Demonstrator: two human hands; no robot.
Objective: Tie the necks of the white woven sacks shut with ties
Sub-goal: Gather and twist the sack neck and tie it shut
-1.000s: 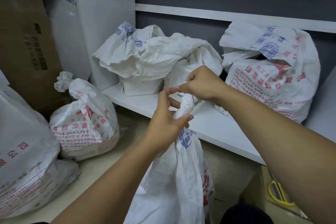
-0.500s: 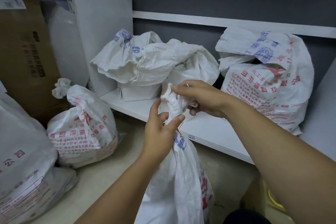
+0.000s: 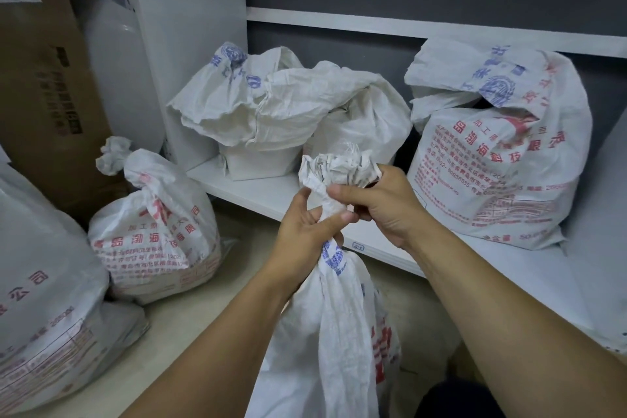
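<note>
Both hands are on one sack [image 3: 334,332]. It stands on the floor just in front of the shelf [image 3: 258,188], and we hold its gathered neck [image 3: 330,204] up at about the height of the shelf's front edge.

Our left hand [image 3: 302,237] grips the neck from the left, fingers and thumb curled round it below the bunched top. Our right hand [image 3: 386,210] clenches it from the right, thumb laid across the front and touching the left hand's fingers. The frayed mouth [image 3: 339,164] sticks up above both hands. We can't tell whether a tie is on the neck, because the hands cover it.

On the shelf:
- a slack sack [image 3: 258,112] toward its left end, mouth open and folded over
- a second slack sack [image 3: 359,119] just right of it, the two touching
- a fuller printed sack [image 3: 502,173] toward the right end, top flopped over

On the floor left of the shelf:
- a cinched sack [image 3: 159,234], neck pulled tight with a tuft above it
- a big sack [image 3: 44,282] farther left, cut off by the frame edge
- a cardboard box [image 3: 44,78] behind the cinched sack
</note>
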